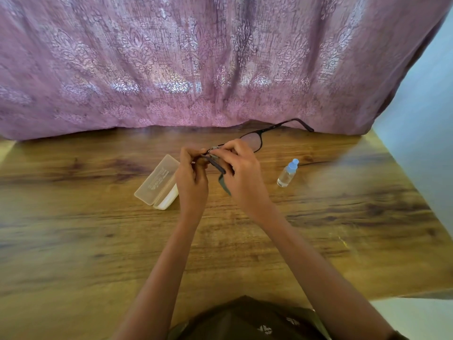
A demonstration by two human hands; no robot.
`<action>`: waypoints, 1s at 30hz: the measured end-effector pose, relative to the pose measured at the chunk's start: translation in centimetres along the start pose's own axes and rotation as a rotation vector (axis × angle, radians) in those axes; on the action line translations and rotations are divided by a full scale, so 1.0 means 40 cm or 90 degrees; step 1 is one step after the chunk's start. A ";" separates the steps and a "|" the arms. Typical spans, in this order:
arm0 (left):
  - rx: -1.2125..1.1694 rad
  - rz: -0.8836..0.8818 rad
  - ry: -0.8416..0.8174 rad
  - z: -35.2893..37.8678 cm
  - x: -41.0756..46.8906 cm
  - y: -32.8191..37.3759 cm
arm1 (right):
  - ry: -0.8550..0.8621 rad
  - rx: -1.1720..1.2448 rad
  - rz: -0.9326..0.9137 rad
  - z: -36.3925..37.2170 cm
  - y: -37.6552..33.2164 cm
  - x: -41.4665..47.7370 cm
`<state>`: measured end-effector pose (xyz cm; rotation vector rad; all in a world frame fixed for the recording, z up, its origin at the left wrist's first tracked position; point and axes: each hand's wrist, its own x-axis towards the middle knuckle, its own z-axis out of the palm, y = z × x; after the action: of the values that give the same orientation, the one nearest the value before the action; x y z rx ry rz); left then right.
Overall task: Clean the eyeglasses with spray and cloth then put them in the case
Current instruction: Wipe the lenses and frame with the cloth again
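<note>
The left hand and right hand pinch the eyeglasses above the tabletop, the right also gripping a grey cloth; case left, spray bottle right.

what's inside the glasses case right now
Nothing shows in the open case; the eyeglasses are held above the table by the left hand and right hand. The left hand covers the case's right edge, so that part is hidden.

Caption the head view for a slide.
Left hand and right hand hold the eyeglasses and cloth over the table; case and spray bottle flank them.
</note>
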<state>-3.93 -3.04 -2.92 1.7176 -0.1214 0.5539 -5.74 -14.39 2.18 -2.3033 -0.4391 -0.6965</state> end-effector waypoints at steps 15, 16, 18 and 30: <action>0.029 0.026 0.056 -0.009 0.004 0.005 | 0.002 -0.078 0.095 0.014 -0.023 -0.025; 0.027 0.026 0.058 -0.008 0.004 0.004 | -0.004 -0.069 0.092 0.015 -0.025 -0.031; 0.022 0.023 0.054 -0.006 0.002 0.002 | -0.014 -0.051 0.072 0.018 -0.030 -0.039; 0.030 0.044 0.049 0.011 0.007 0.009 | 0.041 -0.033 0.090 0.009 -0.002 -0.027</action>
<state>-3.68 -3.49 -2.55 1.7401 -0.1131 0.6783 -6.51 -14.22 1.37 -2.3269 -0.2287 -0.7170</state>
